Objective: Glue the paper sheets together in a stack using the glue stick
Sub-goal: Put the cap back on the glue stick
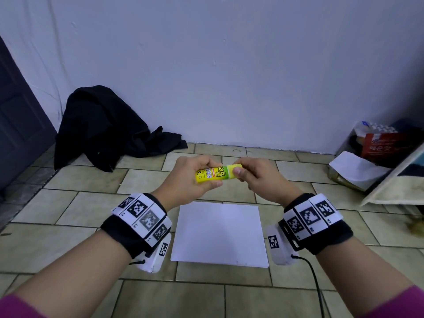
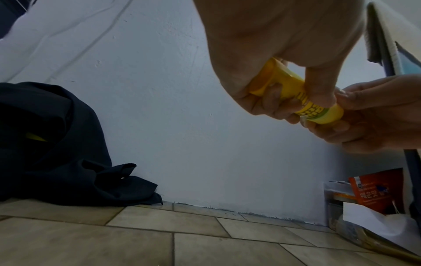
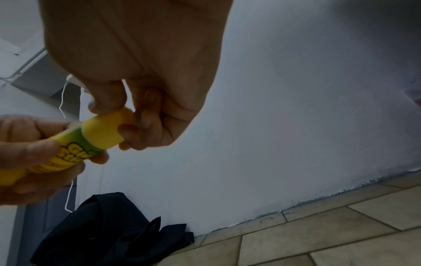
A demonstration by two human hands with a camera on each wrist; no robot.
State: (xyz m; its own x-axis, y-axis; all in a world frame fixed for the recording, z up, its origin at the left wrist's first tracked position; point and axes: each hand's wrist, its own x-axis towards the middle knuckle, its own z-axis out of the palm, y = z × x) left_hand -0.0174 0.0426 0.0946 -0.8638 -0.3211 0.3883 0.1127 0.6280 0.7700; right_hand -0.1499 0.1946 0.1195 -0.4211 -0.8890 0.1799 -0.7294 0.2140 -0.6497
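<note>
A yellow glue stick (image 1: 214, 173) with a green band is held level in the air above the floor. My left hand (image 1: 195, 177) grips its body (image 2: 284, 91), fingers curled round it. My right hand (image 1: 250, 175) pinches the yellow cap end (image 3: 107, 129) between thumb and fingers. The cap sits on the tube. Below the hands, white paper sheets (image 1: 220, 235) lie flat on the tiled floor, and a second edge shows at the top right of the pile.
A black cloth heap (image 1: 107, 127) lies against the wall at the back left. At the right stand a red packet (image 1: 385, 145), a white sheet (image 1: 355, 168) and a leaning board (image 1: 399, 177). A dark door (image 1: 18, 125) is at the left.
</note>
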